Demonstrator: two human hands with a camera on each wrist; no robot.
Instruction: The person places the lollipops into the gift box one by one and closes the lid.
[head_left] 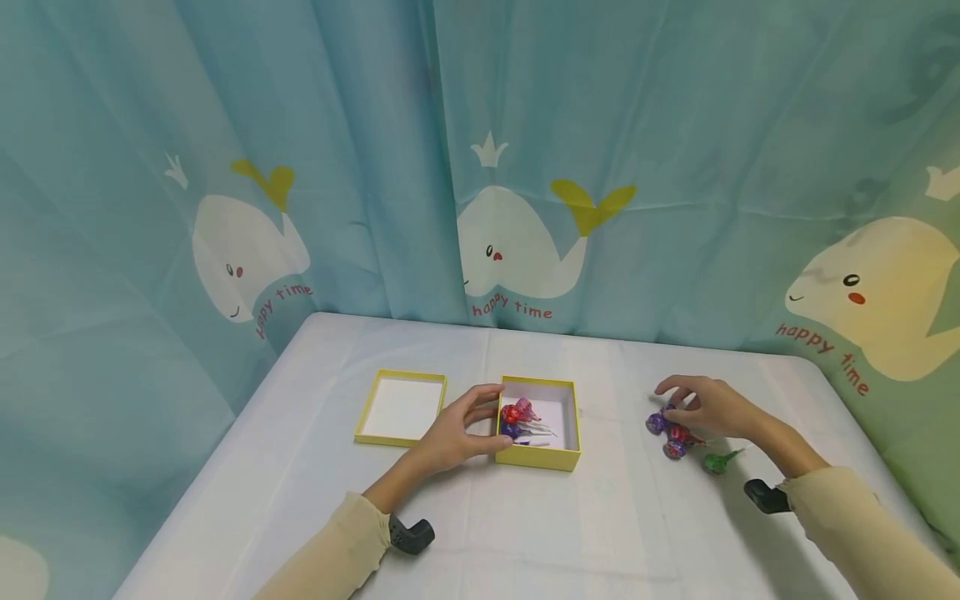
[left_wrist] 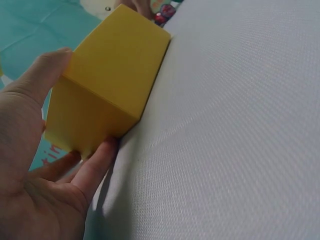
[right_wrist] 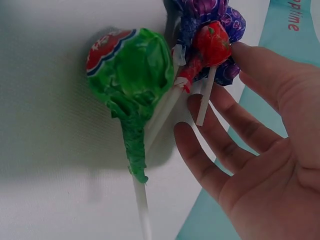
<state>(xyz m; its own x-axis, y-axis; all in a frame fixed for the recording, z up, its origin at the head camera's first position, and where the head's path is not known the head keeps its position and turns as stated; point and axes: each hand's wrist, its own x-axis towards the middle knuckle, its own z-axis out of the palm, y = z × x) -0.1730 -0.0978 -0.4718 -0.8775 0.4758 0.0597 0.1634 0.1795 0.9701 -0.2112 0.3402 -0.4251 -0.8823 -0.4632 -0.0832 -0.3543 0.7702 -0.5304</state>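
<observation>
My left hand holds a yellow box at its left side, thumb at the near corner and fingers along the side wall; the left wrist view shows the box's yellow outer walls. Inside the box lie several wrapped lollipops, red, pink and purple, with white sticks. Over at the right, my right hand reaches around a small pile of purple and red lollipops. Its thumb tip is right at the wrappers, the other fingers spread apart below. A green lollipop lies on the near side of that pile.
A shallow yellow-rimmed lid with a white inside lies left of the box. White cloth covers the table. Behind it hangs a blue-green curtain printed with whales. A dark wrist device sits at each sleeve.
</observation>
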